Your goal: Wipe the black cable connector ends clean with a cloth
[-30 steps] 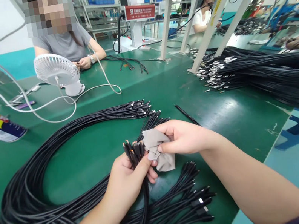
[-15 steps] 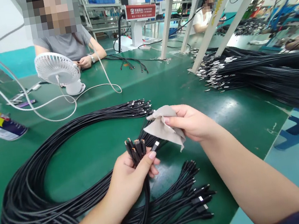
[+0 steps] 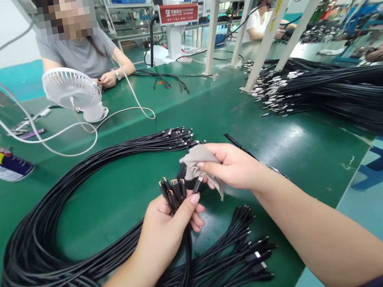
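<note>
Green tabletop [image 3: 186, 110], head view: well in from its right edge, my left hand [image 3: 166, 223] clasps black cables [image 3: 187, 252], plugs [image 3: 173, 196] upward; my right hand [image 3: 234, 165] pinches a gray cloth [image 3: 197, 156] just beside one tilted plug [image 3: 197, 186].

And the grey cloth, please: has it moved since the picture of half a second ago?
Yes. Judged against the white fan, the grey cloth has moved left, closer to the connectors in the left hand.

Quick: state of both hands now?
Left hand: closed, holding a bunch of black cable connectors.
Right hand: closed, pinching a grey cloth.
</note>
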### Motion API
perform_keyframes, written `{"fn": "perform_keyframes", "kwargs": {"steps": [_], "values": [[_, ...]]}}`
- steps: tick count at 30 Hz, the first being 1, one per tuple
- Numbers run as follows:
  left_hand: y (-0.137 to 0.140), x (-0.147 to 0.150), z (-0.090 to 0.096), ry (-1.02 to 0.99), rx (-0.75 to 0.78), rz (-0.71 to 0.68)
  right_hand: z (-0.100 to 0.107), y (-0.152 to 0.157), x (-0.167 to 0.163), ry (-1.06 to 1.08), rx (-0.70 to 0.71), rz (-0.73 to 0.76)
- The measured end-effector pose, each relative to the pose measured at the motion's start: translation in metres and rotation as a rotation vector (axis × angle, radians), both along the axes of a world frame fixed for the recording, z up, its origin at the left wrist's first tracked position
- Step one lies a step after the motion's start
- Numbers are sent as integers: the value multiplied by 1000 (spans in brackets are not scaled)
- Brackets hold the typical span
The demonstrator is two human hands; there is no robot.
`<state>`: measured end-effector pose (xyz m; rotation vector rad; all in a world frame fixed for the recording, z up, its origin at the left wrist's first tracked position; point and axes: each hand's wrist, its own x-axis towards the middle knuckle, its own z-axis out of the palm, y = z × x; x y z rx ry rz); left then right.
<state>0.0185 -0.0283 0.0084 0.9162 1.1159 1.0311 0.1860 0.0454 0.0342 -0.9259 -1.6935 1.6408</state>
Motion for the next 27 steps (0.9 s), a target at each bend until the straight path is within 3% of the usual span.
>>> {"fn": "perform_keyframes", "kwargs": {"steps": [3,5,8,11,13,21,23,27], "values": [[0,1,0,-8,-16,34,3,3,4,-1,78,-195],[0,1,0,-15,-25,54,4,2,7,4,110,-231],[0,0,1,7,-5,71,6,-6,7,-107,124,-94],[0,0,0,70,46,74,5,-14,1,-233,227,57],[0,0,0,93,47,81,2,-14,-5,-221,284,77],[0,2,5,57,-2,114,3,8,5,-15,219,-253],[0,2,4,56,7,114,4,6,8,-35,178,-203],[0,0,1,82,56,96,5,-7,2,-216,204,84]]}}
